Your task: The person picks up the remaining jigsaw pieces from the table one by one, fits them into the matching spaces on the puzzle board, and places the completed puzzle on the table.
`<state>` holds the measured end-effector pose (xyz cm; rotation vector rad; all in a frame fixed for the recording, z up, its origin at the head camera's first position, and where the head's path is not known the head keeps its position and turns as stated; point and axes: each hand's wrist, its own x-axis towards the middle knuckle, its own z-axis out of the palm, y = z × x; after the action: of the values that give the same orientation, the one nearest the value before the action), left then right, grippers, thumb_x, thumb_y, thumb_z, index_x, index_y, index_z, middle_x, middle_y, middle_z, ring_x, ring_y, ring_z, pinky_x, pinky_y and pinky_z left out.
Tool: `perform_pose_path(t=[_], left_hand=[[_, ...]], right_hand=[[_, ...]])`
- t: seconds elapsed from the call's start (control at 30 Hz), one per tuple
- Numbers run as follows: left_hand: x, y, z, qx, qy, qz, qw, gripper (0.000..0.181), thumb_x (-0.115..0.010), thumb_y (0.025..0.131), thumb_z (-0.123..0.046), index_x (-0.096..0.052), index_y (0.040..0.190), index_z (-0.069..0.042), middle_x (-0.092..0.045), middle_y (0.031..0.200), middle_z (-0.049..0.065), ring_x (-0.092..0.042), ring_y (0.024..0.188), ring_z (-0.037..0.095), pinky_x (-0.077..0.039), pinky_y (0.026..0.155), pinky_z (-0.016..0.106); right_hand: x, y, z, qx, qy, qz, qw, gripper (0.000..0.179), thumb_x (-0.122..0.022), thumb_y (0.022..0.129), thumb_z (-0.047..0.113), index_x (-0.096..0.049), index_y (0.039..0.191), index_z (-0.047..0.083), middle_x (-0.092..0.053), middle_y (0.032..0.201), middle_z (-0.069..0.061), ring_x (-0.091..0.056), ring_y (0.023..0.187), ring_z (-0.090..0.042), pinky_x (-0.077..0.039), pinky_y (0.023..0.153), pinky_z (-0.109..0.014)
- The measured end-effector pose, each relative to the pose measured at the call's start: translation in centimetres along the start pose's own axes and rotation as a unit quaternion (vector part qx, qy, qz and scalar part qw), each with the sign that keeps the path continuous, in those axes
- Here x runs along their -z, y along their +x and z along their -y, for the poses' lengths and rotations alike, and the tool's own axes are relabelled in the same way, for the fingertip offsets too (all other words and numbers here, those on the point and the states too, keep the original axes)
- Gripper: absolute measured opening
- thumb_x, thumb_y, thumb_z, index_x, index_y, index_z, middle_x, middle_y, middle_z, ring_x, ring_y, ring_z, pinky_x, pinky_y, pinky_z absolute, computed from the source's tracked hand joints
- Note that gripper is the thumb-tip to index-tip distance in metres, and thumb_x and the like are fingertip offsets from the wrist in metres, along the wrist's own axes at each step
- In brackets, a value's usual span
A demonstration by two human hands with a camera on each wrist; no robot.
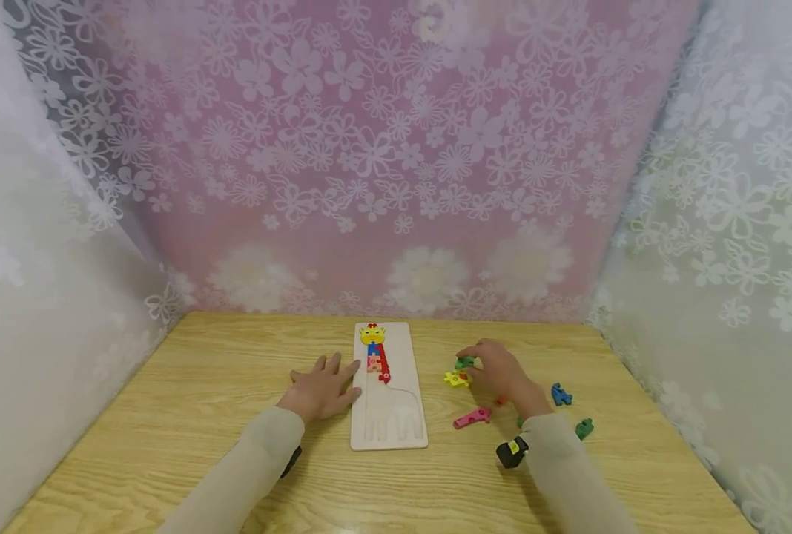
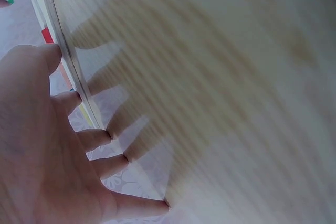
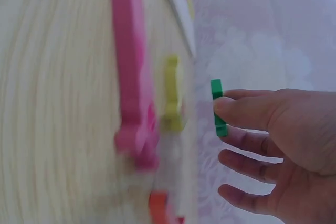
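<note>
My right hand (image 1: 499,368) pinches a green puzzle piece (image 3: 218,107) between thumb and fingers, clear of the table in the right wrist view. Just below it in the head view lies a yellow puzzle piece (image 1: 457,379). My left hand (image 1: 319,389) rests with spread fingers at the left edge of a pale wooden puzzle board (image 1: 403,356), thumb and index finger touching the rim. Set in the board's upper part are a yellow giraffe head (image 1: 372,334), a blue piece, a pinkish piece and a red strip (image 1: 384,362). Below them the carved body and leg recess shows bare wood.
Loose on the table near my right arm are a pink piece (image 1: 472,418), a blue piece (image 1: 561,394), another green piece (image 1: 584,428) and an orange piece (image 3: 159,207), partly hidden by my wrist in the head view. Flowered curtains (image 1: 396,185) stand behind and at both sides.
</note>
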<state>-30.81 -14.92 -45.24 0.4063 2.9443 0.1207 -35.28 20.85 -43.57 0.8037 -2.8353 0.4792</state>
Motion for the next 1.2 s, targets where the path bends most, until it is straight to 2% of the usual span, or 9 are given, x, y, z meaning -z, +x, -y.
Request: perform_pose_path(t=[0.17,0.3,0.47,0.7,0.93,1.2], left_hand=[[-0.1,0.2,0.0,0.001,0.004,0.002,1.0000,0.066,-0.036,0.107,-0.061,-0.028,0.165,-0.031,-0.024,0.172,0.015,-0.029,0.155,0.046,-0.032,0.102,0.086],[-0.2,0.4,0.0,0.003,0.006,0.003,1.0000,0.066,-0.035,0.106,-0.062,-0.028,0.165,-0.031,-0.024,0.172,0.015,-0.029,0.156,0.045,-0.032,0.102,0.087],[-0.4,0.4,0.1,0.006,0.003,0.005,1.0000,0.066,-0.036,0.106,-0.062,-0.029,0.164,-0.031,-0.024,0.172,0.015,-0.029,0.156,0.045,-0.031,0.102,0.087],[-0.4,0.1,0.2,0.007,0.005,0.002,1.0000,0.066,-0.037,0.106,-0.062,-0.030,0.164,-0.031,-0.025,0.171,0.015,-0.030,0.155,0.045,-0.032,0.101,0.087],[-0.6,0.1,0.5,0.012,0.010,0.000,0.9999,0.066,-0.037,0.105,-0.062,-0.031,0.164,-0.031,-0.027,0.171,0.015,-0.031,0.155,0.045,-0.033,0.101,0.086],[-0.2,0.2,-0.1,0.014,0.005,0.001,0.9999,0.066,-0.036,0.106,-0.063,-0.030,0.164,-0.032,-0.026,0.172,0.014,-0.029,0.156,0.045,-0.031,0.104,0.086]], right_hand=[[0.1,0.3,1.8,0.023,0.017,0.007,0.9996,0.029,-0.075,0.092,0.005,-0.076,0.121,0.003,-0.070,0.103,-0.013,-0.063,0.090,-0.031,-0.054,0.075,-0.040],[0.0,0.5,3.3,0.048,0.033,0.015,0.9982,0.030,-0.076,0.091,0.005,-0.076,0.121,0.004,-0.068,0.102,-0.013,-0.064,0.090,-0.033,-0.051,0.071,-0.035],[-0.6,0.7,4.7,0.062,0.054,0.032,0.9961,0.029,-0.075,0.093,0.006,-0.076,0.121,0.005,-0.068,0.105,-0.012,-0.064,0.096,-0.034,-0.053,0.076,-0.035],[-1.7,1.3,6.6,0.061,0.072,0.046,0.9945,0.029,-0.074,0.094,0.009,-0.076,0.123,0.008,-0.067,0.106,-0.010,-0.060,0.097,-0.029,-0.048,0.078,-0.035],[-2.2,2.0,8.7,0.081,0.061,0.049,0.9937,0.027,-0.076,0.092,0.008,-0.078,0.120,0.008,-0.069,0.108,-0.011,-0.061,0.098,-0.032,-0.052,0.083,-0.043],[-2.3,2.6,9.4,0.079,0.044,0.054,0.9944,0.028,-0.078,0.091,0.011,-0.079,0.119,0.011,-0.070,0.108,-0.010,-0.061,0.098,-0.029,-0.053,0.084,-0.043]])
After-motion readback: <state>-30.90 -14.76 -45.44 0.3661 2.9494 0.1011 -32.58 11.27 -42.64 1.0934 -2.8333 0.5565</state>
